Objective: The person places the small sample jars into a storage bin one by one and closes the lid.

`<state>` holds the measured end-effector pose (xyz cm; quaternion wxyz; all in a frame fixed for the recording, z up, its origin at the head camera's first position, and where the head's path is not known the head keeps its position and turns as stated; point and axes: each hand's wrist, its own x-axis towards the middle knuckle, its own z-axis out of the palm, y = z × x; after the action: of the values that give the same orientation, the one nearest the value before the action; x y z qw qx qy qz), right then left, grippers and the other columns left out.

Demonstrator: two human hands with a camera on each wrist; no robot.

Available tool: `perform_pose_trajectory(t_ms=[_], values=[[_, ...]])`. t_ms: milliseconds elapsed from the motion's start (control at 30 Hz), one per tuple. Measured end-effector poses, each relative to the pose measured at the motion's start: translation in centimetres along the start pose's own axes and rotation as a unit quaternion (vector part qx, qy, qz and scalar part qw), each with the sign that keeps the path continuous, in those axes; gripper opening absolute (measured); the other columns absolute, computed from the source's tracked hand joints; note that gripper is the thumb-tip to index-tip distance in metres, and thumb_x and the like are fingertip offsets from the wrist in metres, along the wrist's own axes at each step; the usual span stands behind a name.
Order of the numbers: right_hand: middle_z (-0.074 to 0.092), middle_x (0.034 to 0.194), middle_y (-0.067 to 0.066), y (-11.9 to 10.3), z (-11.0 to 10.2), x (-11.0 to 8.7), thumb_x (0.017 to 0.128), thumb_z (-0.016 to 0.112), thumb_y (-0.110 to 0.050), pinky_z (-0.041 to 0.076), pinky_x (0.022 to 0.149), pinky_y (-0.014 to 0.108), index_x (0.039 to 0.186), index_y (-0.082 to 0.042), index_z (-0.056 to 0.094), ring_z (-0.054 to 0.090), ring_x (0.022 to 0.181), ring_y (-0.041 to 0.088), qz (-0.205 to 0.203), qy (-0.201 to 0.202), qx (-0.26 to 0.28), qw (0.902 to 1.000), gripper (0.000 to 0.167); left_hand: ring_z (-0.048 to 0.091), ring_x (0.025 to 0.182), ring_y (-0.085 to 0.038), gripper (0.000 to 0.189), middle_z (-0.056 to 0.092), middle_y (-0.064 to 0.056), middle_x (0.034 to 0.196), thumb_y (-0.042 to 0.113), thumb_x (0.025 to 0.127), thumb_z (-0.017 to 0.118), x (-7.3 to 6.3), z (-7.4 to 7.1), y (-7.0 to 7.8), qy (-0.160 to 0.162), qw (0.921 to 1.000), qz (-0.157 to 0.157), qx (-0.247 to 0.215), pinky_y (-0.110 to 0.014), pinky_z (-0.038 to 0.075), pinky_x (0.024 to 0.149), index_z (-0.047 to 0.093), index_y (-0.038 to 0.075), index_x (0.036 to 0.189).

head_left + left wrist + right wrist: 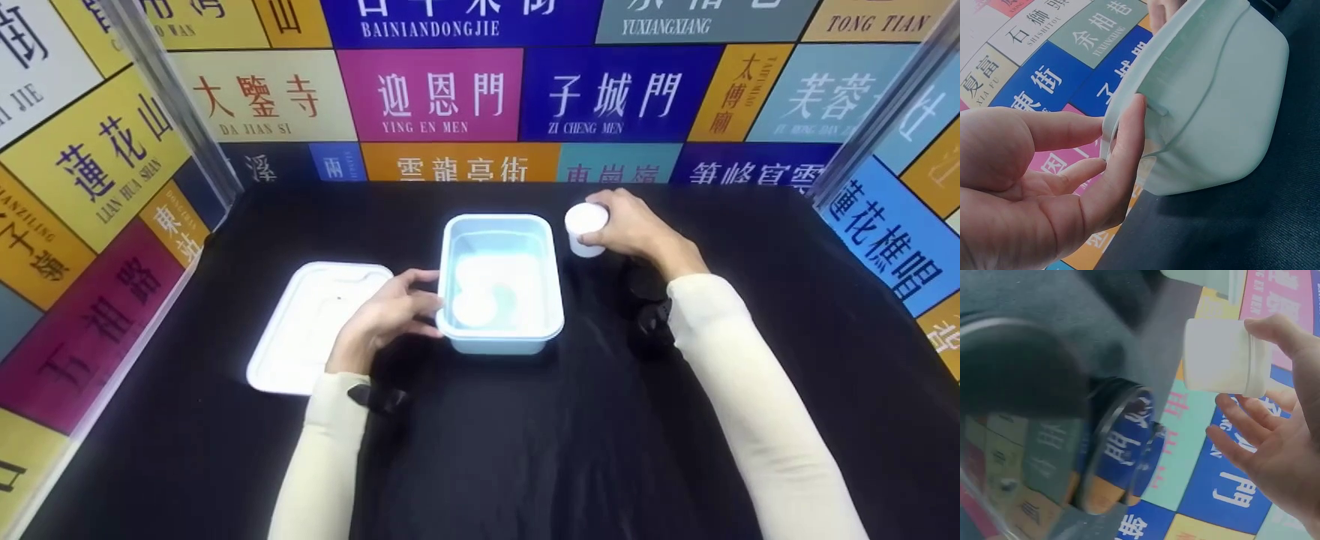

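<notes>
In the head view a pale blue-green plastic box (pixel 499 345) stands open at the middle of the black table. My left hand (pixel 394 307) pinches its left rim; the left wrist view shows fingers on both sides of the box's rim (pixel 1123 109). Inside, near the front left corner, lies a round white object (pixel 474 307). My right hand (pixel 634 225) grips a small white lidded jar (pixel 587 225) by its top, just right of the box. Seen from the right wrist, the white jar (pixel 1219 354) is held at its lid between thumb and fingers.
A flat white lid (pixel 300 337) lies left of the box, partly behind my left hand. Dark round objects (pixel 649 315) stand under my right wrist, with shiny sides in the right wrist view. Colourful panels with Chinese lettering (pixel 439 94) wall in the table's back and sides.
</notes>
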<state>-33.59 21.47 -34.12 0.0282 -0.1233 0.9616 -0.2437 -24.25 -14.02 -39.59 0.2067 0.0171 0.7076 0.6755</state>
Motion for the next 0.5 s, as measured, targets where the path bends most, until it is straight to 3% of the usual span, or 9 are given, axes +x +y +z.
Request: perform_pose_trajectory(t_ms=[500], values=[[0.053,0.133,0.022,-4.3,-1.2,1.1,0.080,0.077,-0.024,0.040,0.110,0.056,0.135,-0.001,0.056,0.046,0.120,0.036,-0.036,0.018,0.002,0.9992,0.064,0.068,0.087,-0.022,0.059,0.064,-0.018,0.102,-0.003,0.095,0.057,-0.1,0.0,0.0,0.000,1.0000,-0.004,-0.005,-0.038,0.067,0.074,0.033,0.002,0.149]])
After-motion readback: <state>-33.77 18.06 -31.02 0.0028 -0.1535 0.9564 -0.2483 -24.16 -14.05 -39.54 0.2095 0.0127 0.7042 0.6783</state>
